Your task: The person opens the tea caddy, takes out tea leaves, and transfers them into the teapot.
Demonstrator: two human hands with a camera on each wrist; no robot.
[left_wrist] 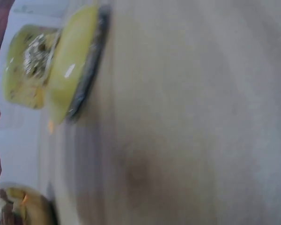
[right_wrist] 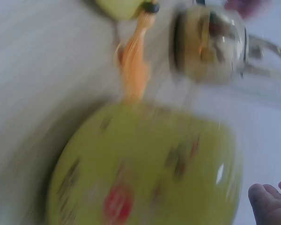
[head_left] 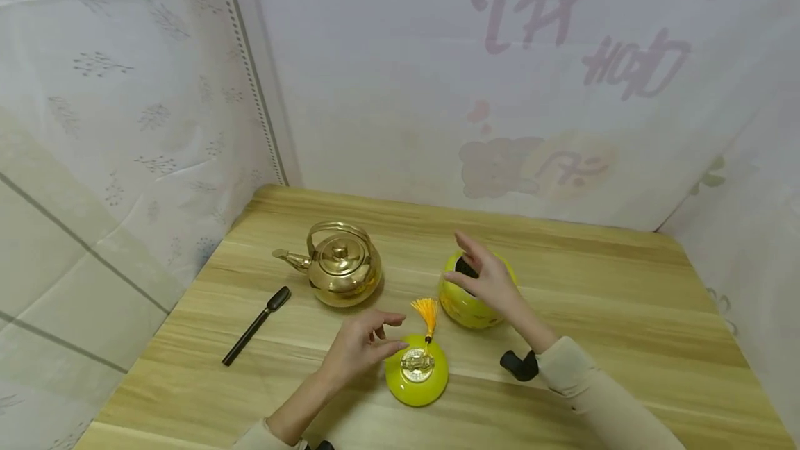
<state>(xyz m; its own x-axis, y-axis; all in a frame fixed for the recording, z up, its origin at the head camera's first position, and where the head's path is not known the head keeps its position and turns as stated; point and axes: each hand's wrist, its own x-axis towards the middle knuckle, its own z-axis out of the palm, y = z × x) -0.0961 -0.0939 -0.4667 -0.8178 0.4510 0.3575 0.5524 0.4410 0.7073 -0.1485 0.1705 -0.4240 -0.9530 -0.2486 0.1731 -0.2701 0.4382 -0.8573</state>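
A round yellow jar (head_left: 470, 305) stands without its cover, its dark mouth partly hidden by my right hand (head_left: 490, 282). That hand hovers over the jar with fingers and thumb spread apart, holding nothing. In front of the jar lies its yellow lid (head_left: 417, 389), topped by a gold medallion and an orange tassel (head_left: 426, 312). My left hand (head_left: 359, 347) is at the lid's left edge, thumb and fingers apart, with nothing between them. In the right wrist view the jar's patterned side (right_wrist: 150, 164) fills the lower part, blurred.
A shiny brass teapot (head_left: 344, 273) with a raised handle stands at the back left, spout pointing left. Left of my left hand lies a dark tea scoop (head_left: 256, 327). The wooden tabletop (head_left: 625, 311) meets curtain-like walls at the back and sides.
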